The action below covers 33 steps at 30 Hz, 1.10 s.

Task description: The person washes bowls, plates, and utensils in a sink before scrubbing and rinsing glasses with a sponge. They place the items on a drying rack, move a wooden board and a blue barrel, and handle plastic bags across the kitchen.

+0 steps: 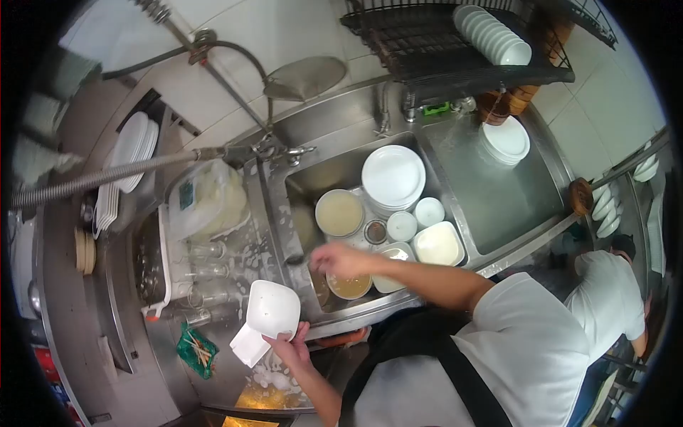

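My left hand [290,346] grips a white square bowl [274,307] by its lower edge, over the wet steel counter left of the sink. A second white dish [249,345] shows partly beneath that bowl. My right hand [340,260] is over the left edge of the sink basin, its fingers smeared by motion. Just below it in this view is a round container of brownish liquid [348,286]. Another round container of cloudy liquid [339,213] stands farther back. Stacked white plates [393,176], small round bowls [403,226] and a square bowl [439,244] fill the right side.
Several glasses [206,272] and a clear plastic tub [206,199] occupy the left counter, near a green mesh bag [197,352]. A second basin [491,206] holds water and plates [506,140]. A rack [427,43] hangs above. Another person [605,299] is at right.
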{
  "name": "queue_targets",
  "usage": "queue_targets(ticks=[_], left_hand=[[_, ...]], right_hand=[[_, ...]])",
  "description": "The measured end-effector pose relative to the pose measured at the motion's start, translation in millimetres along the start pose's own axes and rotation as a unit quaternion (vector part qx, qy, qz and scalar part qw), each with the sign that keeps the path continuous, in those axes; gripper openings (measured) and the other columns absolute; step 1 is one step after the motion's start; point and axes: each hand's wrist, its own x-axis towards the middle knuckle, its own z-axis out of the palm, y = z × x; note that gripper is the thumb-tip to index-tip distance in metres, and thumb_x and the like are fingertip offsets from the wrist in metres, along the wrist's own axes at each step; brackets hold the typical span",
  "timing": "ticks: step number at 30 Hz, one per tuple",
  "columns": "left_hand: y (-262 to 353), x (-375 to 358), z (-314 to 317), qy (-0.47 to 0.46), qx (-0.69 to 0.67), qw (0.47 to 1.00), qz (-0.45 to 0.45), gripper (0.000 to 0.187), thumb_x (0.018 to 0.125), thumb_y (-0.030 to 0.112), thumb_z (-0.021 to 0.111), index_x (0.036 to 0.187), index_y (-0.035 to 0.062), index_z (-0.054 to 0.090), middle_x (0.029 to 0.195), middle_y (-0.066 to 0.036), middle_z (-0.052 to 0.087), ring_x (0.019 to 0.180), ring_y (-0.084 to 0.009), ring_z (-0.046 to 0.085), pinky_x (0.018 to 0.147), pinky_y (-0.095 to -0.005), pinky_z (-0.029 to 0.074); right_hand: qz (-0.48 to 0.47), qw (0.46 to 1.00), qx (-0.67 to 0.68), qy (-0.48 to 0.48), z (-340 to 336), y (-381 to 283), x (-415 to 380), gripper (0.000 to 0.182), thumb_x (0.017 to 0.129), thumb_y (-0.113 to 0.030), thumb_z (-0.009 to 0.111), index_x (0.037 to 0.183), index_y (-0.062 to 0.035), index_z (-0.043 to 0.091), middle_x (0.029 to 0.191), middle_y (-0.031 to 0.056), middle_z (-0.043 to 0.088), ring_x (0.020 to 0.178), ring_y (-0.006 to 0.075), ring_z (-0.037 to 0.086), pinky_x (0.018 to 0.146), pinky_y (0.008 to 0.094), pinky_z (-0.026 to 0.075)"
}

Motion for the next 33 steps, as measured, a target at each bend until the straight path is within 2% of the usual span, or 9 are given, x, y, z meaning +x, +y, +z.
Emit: queue_targets(ticks=[4, 5, 7, 12, 15, 23, 26, 28, 33], left_hand=[[-24.2, 25.1, -20.6, -0.028, -0.08, 0.995, -0.056, 0.075, 0.063, 0.0, 0.05, 0.138, 0.0021, 0.039, 0.12, -0.025, 0.057, 0.092, -0.0433, 0.065, 0.084, -0.0555, 0.058], [-30.5, 28.0, -19.9, -0.029, -0.114, 0.99, -0.075, 0.072, 0.062, 0.001, 0.051, 0.134, -0.0011, 0.043, 0.118, -0.024, 0.058, 0.094, -0.0435, 0.065, 0.087, -0.0561, 0.057], [-28.1, 8.1, 8.3, -0.037, -0.116, 0.992, -0.035, 0.069, 0.059, -0.001, 0.05, 0.127, -0.004, 0.049, 0.116, -0.021, 0.061, 0.104, -0.0406, 0.063, 0.095, -0.0556, 0.053], [-44.5, -1.5, 44.5, -0.064, -0.113, 0.99, -0.051, 0.074, 0.058, -0.004, 0.05, 0.132, 0.0009, 0.047, 0.123, -0.018, 0.059, 0.118, -0.0381, 0.058, 0.099, -0.054, 0.052], [-62.9, -17.2, 106.3, -0.079, -0.059, 0.991, -0.085, 0.069, 0.066, 0.0, 0.057, 0.134, 0.0035, 0.045, 0.125, -0.016, 0.058, 0.115, -0.0362, 0.059, 0.099, -0.0531, 0.051], [-155.9, 21.6, 267.4, -0.171, 0.007, 0.971, -0.168, 0.048, 0.094, 0.012, 0.056, 0.137, -0.004, 0.042, 0.13, -0.017, 0.056, 0.119, -0.032, 0.057, 0.104, -0.047, 0.046], [-228.6, 72.2, 318.0, -0.219, 0.063, 0.955, -0.19, 0.051, 0.098, 0.02, 0.054, 0.14, -0.0033, 0.038, 0.131, -0.019, 0.055, 0.117, -0.0347, 0.058, 0.094, -0.0518, 0.053], [-268.2, 95.3, 355.8, -0.227, 0.121, 0.94, -0.226, 0.053, 0.098, 0.026, 0.055, 0.14, -0.0004, 0.038, 0.128, -0.017, 0.056, 0.112, -0.0336, 0.06, 0.087, -0.0532, 0.054], [-315.5, 119.6, 415.1, -0.171, 0.196, 0.952, -0.162, 0.064, 0.094, 0.044, 0.06, 0.135, -0.0035, 0.045, 0.123, -0.019, 0.059, 0.101, -0.0346, 0.064, 0.079, -0.053, 0.056]], right_hand=[[0.096, 0.956, -0.075, 0.265, -154.7, 78.6, -58.3, 0.011, 0.08, -0.004, 0.058, 0.089, -0.0066, 0.064, 0.077, 0.0108, 0.067, 0.071, 0.0274, 0.063, 0.069, 0.0388, 0.05], [0.167, 0.916, -0.204, 0.302, -195.2, 84.3, -67.2, 0.016, 0.08, -0.006, 0.056, 0.092, -0.007, 0.066, 0.073, 0.0162, 0.066, 0.072, 0.0362, 0.064, 0.069, 0.043, 0.053], [0.207, 0.829, -0.349, 0.384, -266.5, 107.7, -75.5, 0.013, 0.08, -0.01, 0.058, 0.088, -0.0041, 0.066, 0.078, 0.0186, 0.067, 0.074, 0.0336, 0.067, 0.069, 0.046, 0.052], [0.285, 0.752, -0.517, 0.293, -386.1, 144.2, -52.8, 0.023, 0.082, -0.014, 0.059, 0.095, -0.0001, 0.071, 0.103, 0.0204, 0.07, 0.095, 0.0386, 0.067, 0.087, 0.0457, 0.053], [0.115, 0.72, -0.617, 0.298, -425.1, 215.0, -36.3, 0.026, 0.085, -0.014, 0.056, 0.103, -0.0024, 0.071, 0.116, 0.0205, 0.066, 0.108, 0.0367, 0.064, 0.093, 0.0457, 0.051], [0.375, 0.795, -0.447, 0.165, -387.0, 207.9, -76.9, 0.033, 0.084, -0.014, 0.056, 0.113, -0.0002, 0.064, 0.111, 0.0227, 0.066, 0.107, 0.0379, 0.063, 0.092, 0.0471, 0.051], [0.31, 0.809, -0.403, 0.294, -351.3, 187.4, -77.7, 0.028, 0.083, -0.014, 0.057, 0.104, 0.0019, 0.067, 0.109, 0.0233, 0.068, 0.103, 0.036, 0.066, 0.085, 0.0442, 0.053], [0.292, 0.875, -0.197, 0.332, -335.0, 238.2, -65.0, 0.034, 0.083, -0.021, 0.064, 0.106, 0.004, 0.068, 0.11, 0.0229, 0.068, 0.104, 0.0324, 0.066, 0.084, 0.0397, 0.052], [0.368, 0.89, -0.037, 0.267, -334.8, 212.1, -53.3, 0.055, 0.079, -0.027, 0.073, 0.121, 0.0064, 0.061, 0.116, 0.019, 0.066, 0.109, 0.0273, 0.064, 0.09, 0.0372, 0.05]])
